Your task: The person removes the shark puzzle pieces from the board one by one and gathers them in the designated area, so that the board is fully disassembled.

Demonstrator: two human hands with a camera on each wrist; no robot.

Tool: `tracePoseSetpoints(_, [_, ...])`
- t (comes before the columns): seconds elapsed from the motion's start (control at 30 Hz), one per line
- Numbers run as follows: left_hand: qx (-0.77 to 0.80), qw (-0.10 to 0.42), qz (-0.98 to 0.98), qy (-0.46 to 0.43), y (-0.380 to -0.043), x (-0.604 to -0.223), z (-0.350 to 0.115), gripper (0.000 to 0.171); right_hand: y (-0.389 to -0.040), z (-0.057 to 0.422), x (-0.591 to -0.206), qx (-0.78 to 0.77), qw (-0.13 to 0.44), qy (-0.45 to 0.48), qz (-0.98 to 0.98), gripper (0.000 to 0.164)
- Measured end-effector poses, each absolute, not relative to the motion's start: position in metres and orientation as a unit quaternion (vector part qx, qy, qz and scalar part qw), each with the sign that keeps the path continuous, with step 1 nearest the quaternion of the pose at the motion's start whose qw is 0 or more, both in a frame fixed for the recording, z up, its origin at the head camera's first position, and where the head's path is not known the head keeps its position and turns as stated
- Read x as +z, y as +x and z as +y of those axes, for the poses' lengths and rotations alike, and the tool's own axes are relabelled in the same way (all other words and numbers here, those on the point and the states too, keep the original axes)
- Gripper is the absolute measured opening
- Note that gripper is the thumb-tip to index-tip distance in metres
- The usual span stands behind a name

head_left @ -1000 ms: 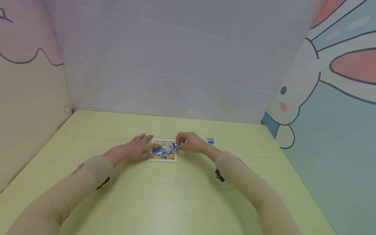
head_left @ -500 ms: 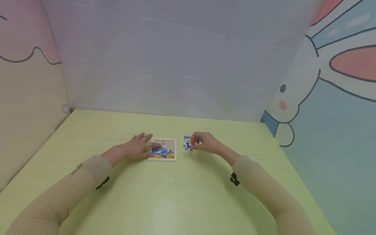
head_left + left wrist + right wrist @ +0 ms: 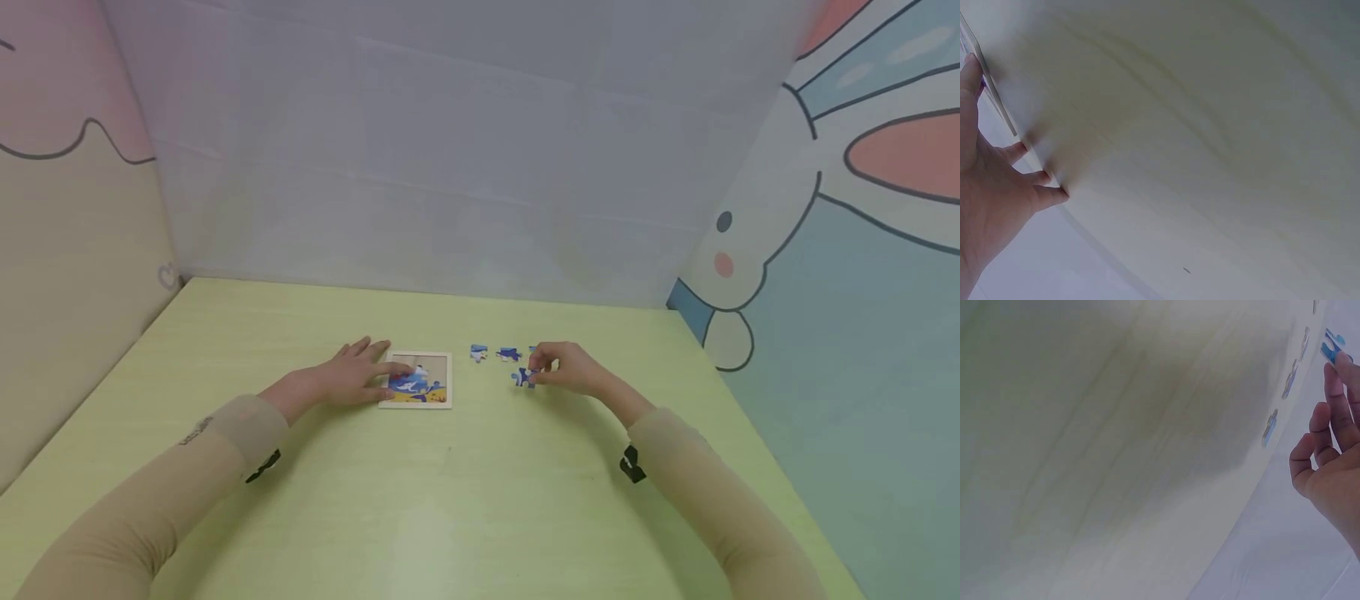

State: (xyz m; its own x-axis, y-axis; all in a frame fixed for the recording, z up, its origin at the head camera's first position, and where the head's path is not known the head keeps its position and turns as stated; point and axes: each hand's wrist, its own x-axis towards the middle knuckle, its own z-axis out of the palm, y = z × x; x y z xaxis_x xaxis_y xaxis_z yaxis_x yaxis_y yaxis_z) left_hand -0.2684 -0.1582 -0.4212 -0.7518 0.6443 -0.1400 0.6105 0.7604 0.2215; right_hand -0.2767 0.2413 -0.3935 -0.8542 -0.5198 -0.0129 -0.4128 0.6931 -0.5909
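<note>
My left hand (image 3: 352,377) lies with spread fingers over the left side of a white-framed jigsaw puzzle (image 3: 415,406), fingertips on the frame and the picture. Inside the frame, blue and yellow sea-scene pieces fill the lower part, and bare wood shows along the top and right. To the right, my right hand (image 3: 567,368) pinches a blue jigsaw piece (image 3: 521,378) between thumb and fingers, held above the table in the right wrist view. Its other fingers are loosely curled in that view.
Loose jigsaw pieces lie in a row behind the held one: a blue-and-white piece (image 3: 478,353), a dark blue piece (image 3: 509,355) and another partly hidden by the right hand. The pale yellow table (image 3: 420,500) ends at a white sheet (image 3: 420,167) behind.
My right hand has moved right, away from the puzzle frame, carrying the blue jigsaw piece with it. The loose pieces behind are uncovered. My left hand stays on the frame.
</note>
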Motion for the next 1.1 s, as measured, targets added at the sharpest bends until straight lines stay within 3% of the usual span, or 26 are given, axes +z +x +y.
tracePoseSetpoints(0.6, [0.089,0.108,0.932,0.336,-0.273,-0.429,-0.16,0.051,-0.296,0.275,-0.415,-0.294,0.116,-0.17,0.933,0.014])
tracePoseSetpoints(1.1, [0.092,0.105,0.931,0.337,-0.276,-0.434,-0.161,0.05,-0.296,0.267,-0.416,-0.267,0.099,-0.179,0.942,0.013])
